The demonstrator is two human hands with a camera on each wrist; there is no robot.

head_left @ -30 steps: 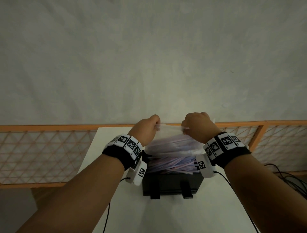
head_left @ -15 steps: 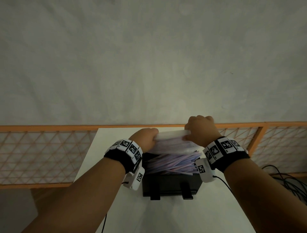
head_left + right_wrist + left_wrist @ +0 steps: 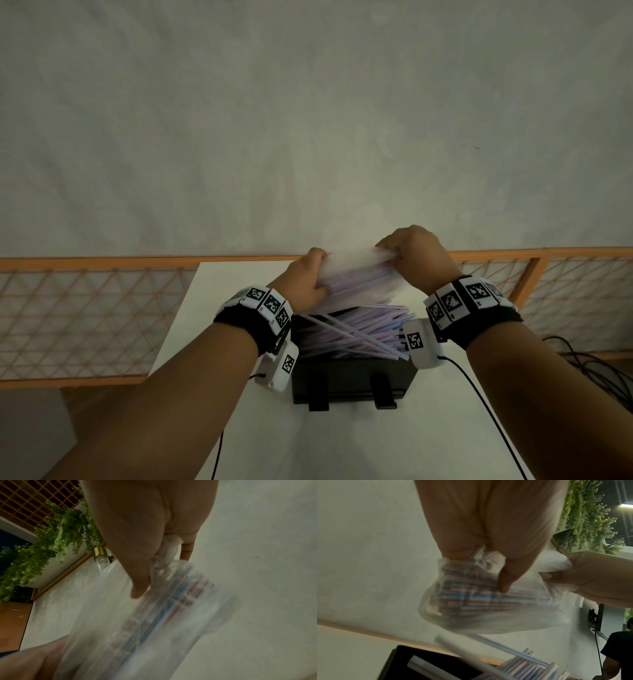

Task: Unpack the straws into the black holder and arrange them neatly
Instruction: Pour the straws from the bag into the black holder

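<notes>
Both hands are gripping a clear plastic bag of striped straws [image 3: 356,277] w/ curled fingers: left hand [image 3: 305,281] at its lower end, right hand [image 3: 412,255] higher, just above the rectangular black holder [image 3: 352,380], where loose pink-blue straws [image 3: 356,332] are lying criss-crossed.

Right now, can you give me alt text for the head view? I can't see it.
Both hands, left hand and right hand, grip a clear plastic bag of straws, tilted above a black holder on a white table. Loose straws already lie crisscrossed in the holder.
</notes>
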